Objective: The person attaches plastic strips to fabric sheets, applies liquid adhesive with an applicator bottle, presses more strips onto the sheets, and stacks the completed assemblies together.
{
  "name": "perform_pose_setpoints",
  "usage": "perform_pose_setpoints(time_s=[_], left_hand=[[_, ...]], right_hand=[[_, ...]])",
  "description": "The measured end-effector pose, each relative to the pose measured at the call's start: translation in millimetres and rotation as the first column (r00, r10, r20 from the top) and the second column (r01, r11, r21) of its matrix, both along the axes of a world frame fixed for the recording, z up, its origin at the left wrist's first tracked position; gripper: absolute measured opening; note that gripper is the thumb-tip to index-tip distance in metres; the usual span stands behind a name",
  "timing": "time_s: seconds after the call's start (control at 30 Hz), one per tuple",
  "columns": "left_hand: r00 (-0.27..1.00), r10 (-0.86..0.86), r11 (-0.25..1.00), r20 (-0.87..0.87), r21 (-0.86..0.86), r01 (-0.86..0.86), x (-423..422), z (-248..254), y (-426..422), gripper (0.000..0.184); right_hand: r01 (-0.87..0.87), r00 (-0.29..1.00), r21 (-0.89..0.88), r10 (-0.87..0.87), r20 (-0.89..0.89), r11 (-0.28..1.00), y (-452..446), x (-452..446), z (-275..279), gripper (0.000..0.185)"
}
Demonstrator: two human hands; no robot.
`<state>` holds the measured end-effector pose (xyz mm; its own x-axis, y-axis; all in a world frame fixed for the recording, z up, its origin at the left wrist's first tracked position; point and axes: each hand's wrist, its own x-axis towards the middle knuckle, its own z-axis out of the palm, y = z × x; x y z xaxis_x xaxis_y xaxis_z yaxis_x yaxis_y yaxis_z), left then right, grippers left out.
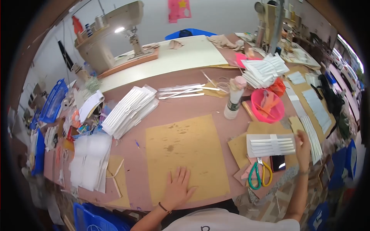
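My left hand [178, 187] lies flat with its fingers spread on the lower part of a stained tan sheet [189, 148]. At the right, my right hand [303, 145] is at the right edge of a white panel [271, 146] with several parallel strips and a band across its middle. Its fingers are curled in at that edge. The panel rests over brown card pieces [239, 147]. Just below it are scissors [260, 173] with one green and one yellow handle, and a dark phone [278, 163].
Stacked white strip panels [131, 109] and white sheets [90, 159] lie on the left. Ahead stand a glue bottle [233, 98] and a pink bowl [267, 106]. Another white bundle [266, 71] sits behind the bowl. A sewing machine [111, 36] stands at the back left.
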<state>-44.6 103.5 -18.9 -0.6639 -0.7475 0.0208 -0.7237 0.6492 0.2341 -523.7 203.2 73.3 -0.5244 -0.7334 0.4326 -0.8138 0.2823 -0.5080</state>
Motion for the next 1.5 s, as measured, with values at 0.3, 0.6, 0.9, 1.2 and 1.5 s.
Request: perform_pose_setpoints(time_s=[0.3,0.6,0.9,1.2,1.5], left_hand=[[1.0,0.002,0.997,0.002,-0.073,-0.002,-10,-7,-12,0.071],[1.0,0.028,1.0,-0.006,-0.012,-0.028,-11,-7,-13,0.071],[0.999,0.036,0.993,-0.005,0.116,-0.035,-14,6,-13,0.075],[0.999,0.012,1.0,-0.046,0.009,-0.012,-14,2,-14,0.069],[0.952,0.188,0.858,-0.241,0.512,-0.04,-2,-36,-12,0.071]], right_hand=[[-0.698,0.707,0.176,0.707,0.022,0.694,-222,203,-12,0.032],[-0.523,0.777,0.396,0.613,-0.142,0.755,-459,217,-95,0.059],[-0.471,0.738,0.609,0.663,-0.123,0.638,-499,214,-85,0.037],[-0.266,0.747,0.448,0.476,-0.464,0.854,-498,228,-72,0.022],[-0.264,0.652,0.631,0.617,-0.44,0.729,-584,259,12,0.022]])
